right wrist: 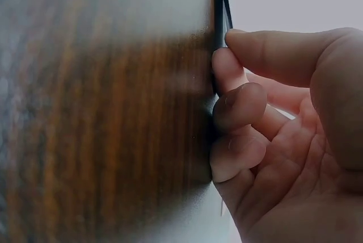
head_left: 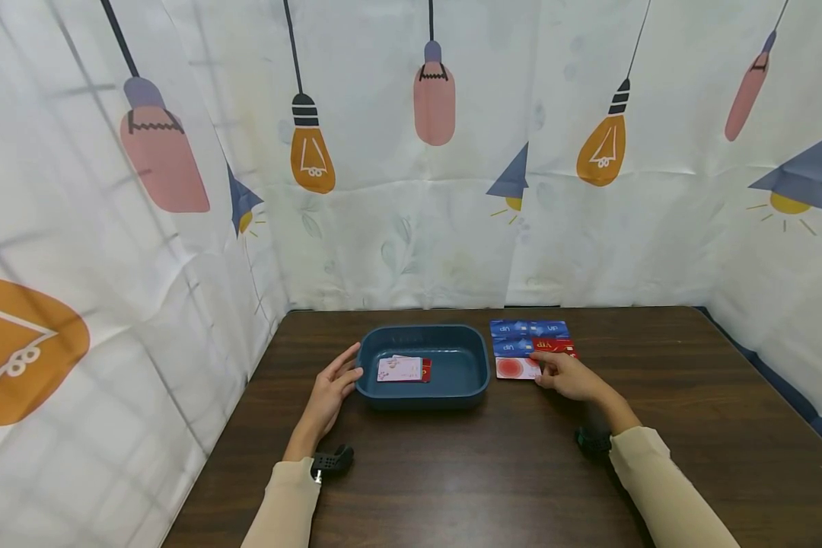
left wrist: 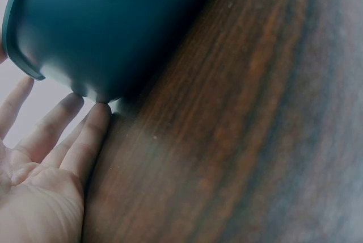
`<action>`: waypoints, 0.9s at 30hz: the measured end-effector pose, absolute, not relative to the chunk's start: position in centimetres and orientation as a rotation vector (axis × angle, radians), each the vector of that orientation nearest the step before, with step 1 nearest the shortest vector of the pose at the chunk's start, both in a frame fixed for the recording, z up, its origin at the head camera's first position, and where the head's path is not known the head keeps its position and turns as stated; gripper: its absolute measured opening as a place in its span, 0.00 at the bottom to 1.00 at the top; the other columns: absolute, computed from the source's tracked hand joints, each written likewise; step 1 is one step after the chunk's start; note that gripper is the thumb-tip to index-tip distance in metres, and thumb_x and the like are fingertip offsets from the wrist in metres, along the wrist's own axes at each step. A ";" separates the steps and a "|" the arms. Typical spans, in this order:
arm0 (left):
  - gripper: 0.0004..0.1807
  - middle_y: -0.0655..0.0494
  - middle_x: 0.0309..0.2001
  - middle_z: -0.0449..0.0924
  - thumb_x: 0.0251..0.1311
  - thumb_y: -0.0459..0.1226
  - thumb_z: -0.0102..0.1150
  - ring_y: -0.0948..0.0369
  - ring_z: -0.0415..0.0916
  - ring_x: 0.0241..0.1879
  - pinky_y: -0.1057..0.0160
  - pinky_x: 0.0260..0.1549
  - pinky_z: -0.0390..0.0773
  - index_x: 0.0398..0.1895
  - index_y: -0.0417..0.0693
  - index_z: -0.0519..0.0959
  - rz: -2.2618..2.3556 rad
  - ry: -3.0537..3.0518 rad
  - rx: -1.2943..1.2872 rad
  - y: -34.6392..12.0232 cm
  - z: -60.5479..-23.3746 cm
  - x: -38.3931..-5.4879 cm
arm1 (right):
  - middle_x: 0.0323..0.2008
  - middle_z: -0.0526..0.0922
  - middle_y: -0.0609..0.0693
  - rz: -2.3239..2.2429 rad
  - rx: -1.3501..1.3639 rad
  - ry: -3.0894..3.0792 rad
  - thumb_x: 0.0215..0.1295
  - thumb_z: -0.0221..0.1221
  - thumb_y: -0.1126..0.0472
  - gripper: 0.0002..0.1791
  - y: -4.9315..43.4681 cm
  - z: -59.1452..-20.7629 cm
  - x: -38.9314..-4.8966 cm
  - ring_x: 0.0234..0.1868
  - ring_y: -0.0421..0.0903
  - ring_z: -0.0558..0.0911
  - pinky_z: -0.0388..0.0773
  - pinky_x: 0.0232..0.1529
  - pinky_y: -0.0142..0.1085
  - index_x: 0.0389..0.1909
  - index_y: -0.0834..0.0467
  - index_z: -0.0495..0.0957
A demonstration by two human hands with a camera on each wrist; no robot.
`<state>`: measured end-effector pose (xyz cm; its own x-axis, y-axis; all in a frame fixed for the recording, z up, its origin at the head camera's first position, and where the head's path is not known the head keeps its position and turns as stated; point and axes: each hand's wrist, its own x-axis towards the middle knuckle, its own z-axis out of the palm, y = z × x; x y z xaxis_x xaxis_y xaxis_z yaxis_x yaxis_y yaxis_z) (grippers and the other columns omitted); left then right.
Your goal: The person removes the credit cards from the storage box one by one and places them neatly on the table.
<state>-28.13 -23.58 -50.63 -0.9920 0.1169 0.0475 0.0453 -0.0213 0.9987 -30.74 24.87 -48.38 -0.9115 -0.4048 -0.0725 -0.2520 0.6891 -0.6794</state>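
the left hand is spread, fingers nearly straight, their tips against the outer wall at the nine o'clock end of the teal tray; nothing is gripped there. the right hand is curled, pinching between thumb and forefinger the edge of the pale card with a red circle.

around it lie three blue cards, at ten to eleven o'clock from the right hand, and a red vip card, at eleven, partly covered by its forefinger. the tray holds a pinkish-white card overlapping a red card. everything sits on a dark wooden table, with a lamp-printed curtain at twelve o'clock.

the pinched card is at nine o'clock from the right hand and three from the left, just beyond the tray's right end.
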 end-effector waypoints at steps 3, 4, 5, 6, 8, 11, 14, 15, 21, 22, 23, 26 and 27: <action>0.30 0.44 0.77 0.63 0.76 0.34 0.52 0.47 0.62 0.75 0.66 0.59 0.78 0.78 0.56 0.64 2.200 2.165 0.178 -23.6 -50.6 -28.1 | 0.26 0.74 0.48 -1.020 -0.527 2.689 0.71 0.62 0.61 0.31 24.9 -48.4 -30.8 0.25 0.44 0.71 0.69 0.27 0.33 0.71 0.68 0.68; 0.30 0.44 0.77 0.62 0.76 0.34 0.52 0.47 0.62 0.75 0.65 0.60 0.78 0.79 0.56 0.64 2.200 2.164 0.180 -23.6 -50.6 -28.1 | 0.26 0.74 0.48 -1.015 -0.525 2.693 0.71 0.62 0.61 0.31 24.9 -48.4 -30.8 0.25 0.44 0.71 0.69 0.27 0.33 0.71 0.68 0.68; 0.30 0.45 0.77 0.62 0.76 0.34 0.52 0.47 0.62 0.75 0.64 0.60 0.78 0.79 0.56 0.64 2.198 2.166 0.179 -23.6 -50.6 -28.1 | 0.26 0.74 0.49 -1.011 -0.527 2.697 0.70 0.63 0.61 0.32 24.9 -48.4 -30.8 0.25 0.44 0.71 0.69 0.27 0.33 0.71 0.68 0.68; 0.30 0.45 0.77 0.62 0.76 0.35 0.52 0.47 0.62 0.75 0.64 0.61 0.78 0.78 0.56 0.64 2.198 2.165 0.173 -23.6 -50.6 -28.1 | 0.26 0.75 0.49 -1.007 -0.528 2.702 0.70 0.63 0.61 0.32 24.9 -48.4 -30.8 0.25 0.44 0.71 0.69 0.27 0.33 0.71 0.68 0.68; 0.30 0.45 0.77 0.62 0.76 0.35 0.53 0.48 0.62 0.75 0.63 0.61 0.77 0.78 0.56 0.64 2.195 2.165 0.172 -23.6 -50.6 -28.1 | 0.26 0.75 0.49 -1.004 -0.530 2.713 0.69 0.64 0.62 0.32 24.9 -48.4 -30.8 0.25 0.44 0.71 0.69 0.27 0.33 0.71 0.67 0.69; 0.29 0.45 0.77 0.63 0.76 0.35 0.53 0.48 0.62 0.75 0.64 0.61 0.77 0.78 0.56 0.64 2.188 2.174 0.167 -23.6 -50.7 -28.1 | 0.27 0.76 0.49 -0.998 -0.538 2.732 0.69 0.64 0.61 0.31 24.8 -48.5 -30.7 0.26 0.43 0.71 0.70 0.28 0.33 0.70 0.66 0.70; 0.30 0.43 0.77 0.62 0.76 0.36 0.52 0.46 0.62 0.75 0.62 0.62 0.77 0.79 0.55 0.64 2.175 2.191 0.170 -23.6 -50.7 -28.1 | 0.28 0.76 0.49 -1.003 -0.527 2.744 0.68 0.65 0.61 0.27 24.8 -48.6 -30.7 0.27 0.43 0.72 0.71 0.29 0.33 0.67 0.63 0.74; 0.30 0.43 0.77 0.62 0.76 0.35 0.52 0.46 0.62 0.75 0.61 0.63 0.76 0.79 0.55 0.63 2.170 2.197 0.169 -23.5 -50.7 -28.1 | 0.28 0.76 0.49 -1.006 -0.529 2.744 0.69 0.65 0.60 0.26 24.8 -48.6 -30.7 0.27 0.43 0.72 0.71 0.29 0.33 0.65 0.63 0.75; 0.30 0.46 0.77 0.62 0.76 0.35 0.52 0.48 0.63 0.75 0.54 0.67 0.73 0.79 0.57 0.64 2.171 2.190 0.152 -23.5 -50.6 -28.0 | 0.28 0.76 0.49 -1.002 -0.530 2.760 0.68 0.66 0.61 0.20 24.8 -48.7 -30.8 0.29 0.45 0.72 0.70 0.30 0.34 0.59 0.61 0.79; 0.30 0.46 0.77 0.62 0.76 0.36 0.53 0.48 0.63 0.75 0.55 0.67 0.73 0.78 0.58 0.64 2.174 2.187 0.151 -23.6 -50.6 -28.0 | 0.28 0.76 0.49 -0.996 -0.529 2.767 0.67 0.66 0.61 0.20 24.8 -48.7 -30.8 0.28 0.45 0.72 0.70 0.30 0.34 0.58 0.61 0.79; 0.30 0.46 0.77 0.62 0.76 0.36 0.53 0.48 0.63 0.75 0.56 0.66 0.74 0.78 0.58 0.64 2.175 2.186 0.150 -23.6 -50.6 -28.0 | 0.28 0.76 0.49 -0.990 -0.530 2.774 0.67 0.66 0.61 0.20 24.8 -48.7 -30.9 0.28 0.45 0.72 0.70 0.30 0.34 0.58 0.61 0.80; 0.30 0.46 0.77 0.63 0.75 0.38 0.55 0.48 0.64 0.74 0.62 0.63 0.76 0.78 0.58 0.65 2.183 2.178 0.150 -23.5 -50.6 -28.1 | 0.27 0.76 0.49 -0.967 -0.533 2.793 0.67 0.66 0.61 0.19 24.8 -48.7 -30.9 0.28 0.44 0.72 0.70 0.30 0.35 0.57 0.60 0.80; 0.30 0.46 0.76 0.63 0.74 0.38 0.55 0.48 0.64 0.74 0.63 0.62 0.77 0.78 0.58 0.65 2.186 2.173 0.153 -23.5 -50.6 -28.1 | 0.27 0.76 0.49 -0.961 -0.530 2.797 0.67 0.66 0.61 0.19 24.8 -48.7 -31.0 0.28 0.44 0.72 0.70 0.30 0.35 0.57 0.60 0.80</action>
